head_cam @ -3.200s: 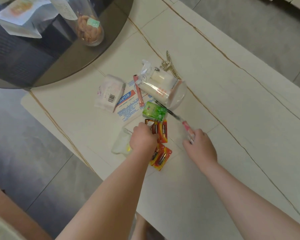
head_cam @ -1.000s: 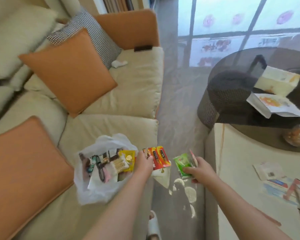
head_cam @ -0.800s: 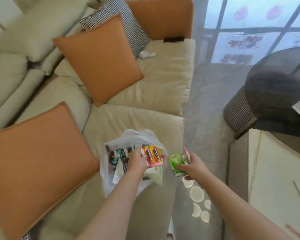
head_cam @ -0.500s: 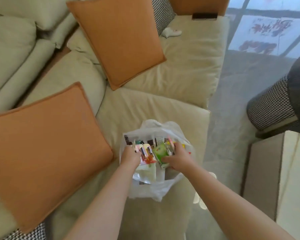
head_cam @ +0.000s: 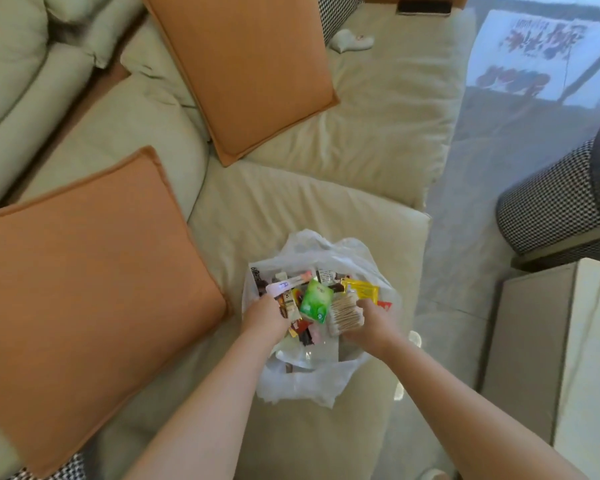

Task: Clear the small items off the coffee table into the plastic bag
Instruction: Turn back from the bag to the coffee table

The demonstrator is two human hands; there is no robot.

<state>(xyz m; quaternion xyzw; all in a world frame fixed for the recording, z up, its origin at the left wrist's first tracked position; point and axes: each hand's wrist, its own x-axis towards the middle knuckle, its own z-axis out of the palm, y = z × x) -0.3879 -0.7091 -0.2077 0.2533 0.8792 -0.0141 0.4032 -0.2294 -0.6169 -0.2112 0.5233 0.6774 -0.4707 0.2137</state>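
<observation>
White plastic bag sitting mouth-up on a beige sofa seat cushion, packed with small items. Green packet on top, long axis running toward the backrest. Left hand and right hand both inside the mouth; grip cannot be told. Orange cushions beside. Coffee table at right edge.

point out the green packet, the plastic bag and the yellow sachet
green packet [head_cam: 315, 300], head view, middle of its front
plastic bag [head_cam: 303, 381], head view, crumpled near rim
yellow sachet [head_cam: 362, 289], head view, middle of its face
</observation>
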